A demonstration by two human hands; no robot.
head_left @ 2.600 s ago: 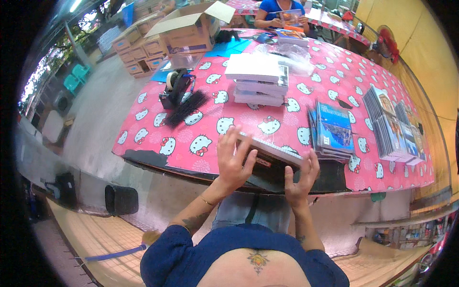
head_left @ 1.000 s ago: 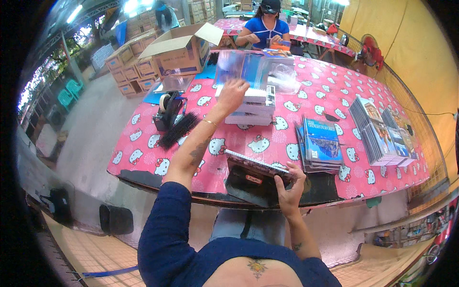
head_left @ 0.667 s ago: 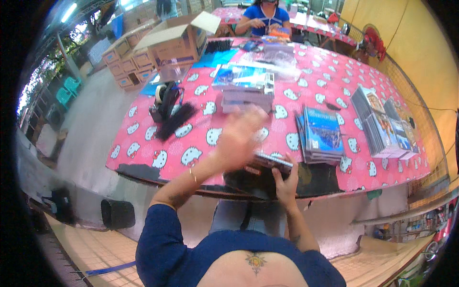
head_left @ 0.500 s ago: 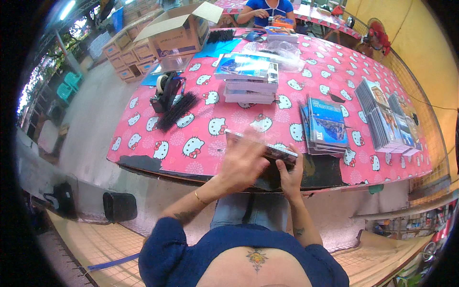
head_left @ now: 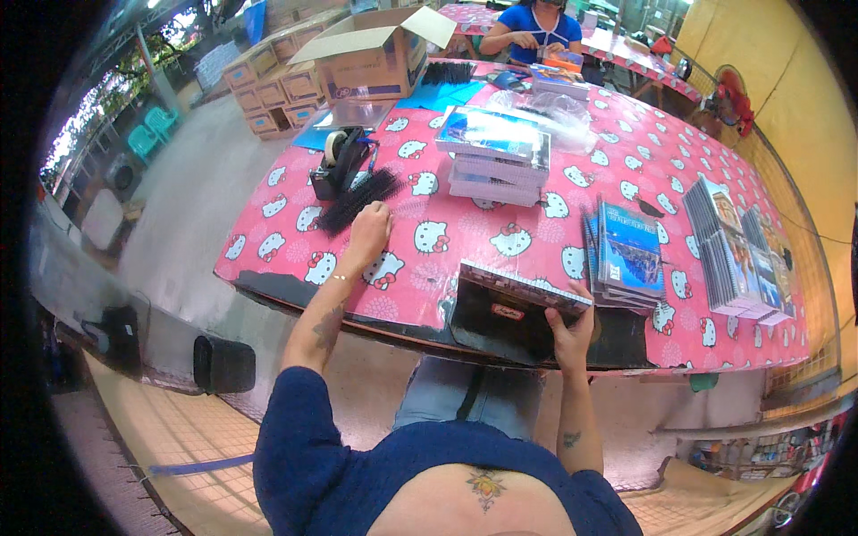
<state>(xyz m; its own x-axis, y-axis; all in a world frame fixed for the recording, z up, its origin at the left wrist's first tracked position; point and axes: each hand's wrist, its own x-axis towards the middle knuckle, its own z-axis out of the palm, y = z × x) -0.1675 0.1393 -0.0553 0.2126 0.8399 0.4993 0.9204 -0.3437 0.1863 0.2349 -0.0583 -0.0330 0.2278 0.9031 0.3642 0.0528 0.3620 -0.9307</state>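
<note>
My right hand (head_left: 572, 329) grips the right end of a notebook (head_left: 505, 322), thumb on its dark cover. The notebook stands tilted at the table's front edge, its page edge upward. To the left, my left hand (head_left: 371, 230) reaches to the near right end of a pile of black spiral binding coils (head_left: 362, 204). Its fingers are curled together at the coils; what they pinch, if anything, is hidden. Right of the held notebook lies a stack of blue-covered spiral notebooks (head_left: 628, 255).
A tape dispenser (head_left: 337, 165) stands behind the coils. Beyond are a notebook pile (head_left: 496, 161), clear plastic (head_left: 563, 121) and an open carton (head_left: 371, 67). More spiral notebooks (head_left: 728, 255) stand at the right. A person in blue (head_left: 536, 31) works across the pink-covered table (head_left: 429, 295).
My left hand has left the notebook and moved left to the coils. The right hand keeps the notebook, now showing more of its dark cover. The whole view has shifted slightly.
</note>
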